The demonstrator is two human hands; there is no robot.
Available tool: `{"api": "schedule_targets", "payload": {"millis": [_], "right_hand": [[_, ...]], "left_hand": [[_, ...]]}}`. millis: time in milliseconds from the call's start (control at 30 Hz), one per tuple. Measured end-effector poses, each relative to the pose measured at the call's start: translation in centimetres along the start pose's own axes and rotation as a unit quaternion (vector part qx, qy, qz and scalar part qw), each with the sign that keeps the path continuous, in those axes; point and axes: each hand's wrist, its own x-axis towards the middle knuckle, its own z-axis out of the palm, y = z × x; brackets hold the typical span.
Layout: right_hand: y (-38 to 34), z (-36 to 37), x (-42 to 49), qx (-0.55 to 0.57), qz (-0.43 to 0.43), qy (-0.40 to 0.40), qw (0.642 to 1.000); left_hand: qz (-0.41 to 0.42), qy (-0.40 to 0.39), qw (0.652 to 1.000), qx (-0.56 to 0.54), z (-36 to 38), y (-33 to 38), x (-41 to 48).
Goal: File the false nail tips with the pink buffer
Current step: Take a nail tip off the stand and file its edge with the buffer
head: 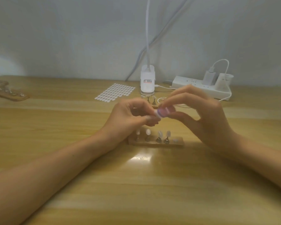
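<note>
A small pink buffer is pinched in the fingertips of my right hand, blurred by motion. My left hand pinches a small false nail tip on its stand right against the buffer; the tip itself is mostly hidden by fingers. Below both hands a wooden holder lies on the table, with several nail tips standing upright on metal stands.
A sheet of adhesive tabs lies behind the hands. A white clamp lamp base, a power strip with chargers and cables sit at the back. Another wooden nail holder lies far left. The wooden table stretches toward me.
</note>
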Motion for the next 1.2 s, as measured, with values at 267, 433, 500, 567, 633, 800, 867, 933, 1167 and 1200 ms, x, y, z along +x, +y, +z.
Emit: {"api": "schedule_targets", "payload": {"millis": [267, 433, 500, 567, 633, 800, 867, 933, 1167, 1200], "right_hand": [[-0.2, 0.1, 0.0, 0.003, 0.017, -0.001, 1.0], [0.5, -0.1, 0.2, -0.013, 0.052, -0.007, 0.999], [0.3, -0.3, 0.1, -0.012, 0.044, 0.01, 0.999], [-0.1, 0.5, -0.1, -0.015, -0.006, -0.011, 1.0], [0.0, 0.7, -0.1, -0.023, 0.001, -0.024, 0.999], [0.0, 0.0, 0.0, -0.023, 0.017, 0.019, 0.999], [-0.5, 0.8, 0.0, -0.031, -0.029, -0.01, 0.999], [-0.1, 0.6, 0.2, -0.042, 0.002, -0.013, 0.999], [-1.2, 0.8, -0.1, -0.058, -0.034, -0.013, 0.998], [-1.5, 1.1, -0.1, -0.062, -0.054, -0.023, 0.996]], "left_hand": [[0.007, -0.012, 1.0, 0.014, 0.0, 0.1, -0.1], [-0.001, 0.001, 1.0, 0.018, -0.1, -0.2, 0.0], [0.003, -0.008, 1.0, 0.025, 0.1, -0.1, -0.1], [0.01, -0.012, 1.0, 0.025, 0.0, -0.1, -0.1], [0.012, -0.011, 1.0, 0.025, -0.1, -0.2, 0.0], [0.01, -0.008, 1.0, 0.018, 0.1, -0.1, -0.2], [0.008, -0.01, 1.0, 0.009, 0.0, 0.0, -0.1], [0.007, -0.008, 1.0, 0.017, 0.0, -0.1, 0.0], [0.009, -0.023, 0.999, 0.024, -0.1, -0.3, 0.0], [0.007, -0.023, 0.999, 0.033, -0.2, -0.3, -0.1]]}}
